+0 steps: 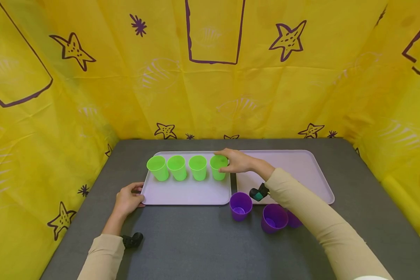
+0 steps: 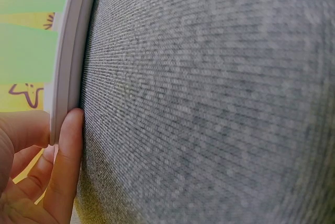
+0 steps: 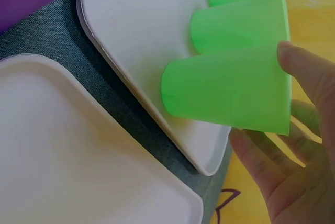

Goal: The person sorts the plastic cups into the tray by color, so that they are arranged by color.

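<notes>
A row of several green cups (image 1: 197,168) stands upright along the back of the left tray (image 1: 185,194). My right hand (image 1: 238,160) holds the rightmost green cup (image 1: 218,163) near its rim. In the right wrist view, the thumb lies at the rim of that green cup (image 3: 225,88) and the fingers (image 3: 256,156) reach along its other side. My left hand (image 1: 127,199) pinches the left edge of the left tray, near its front corner. The left wrist view shows thumb and fingers on either side of the tray rim (image 2: 68,67).
A second pale tray (image 1: 301,167) lies to the right, a narrow gap from the first. In front of the trays are a purple cup (image 1: 240,206), another purple cup (image 1: 274,218) and a third purple cup (image 1: 294,221) partly behind my right sleeve. Yellow patterned cloth (image 1: 210,97) surrounds the dark table (image 1: 196,241).
</notes>
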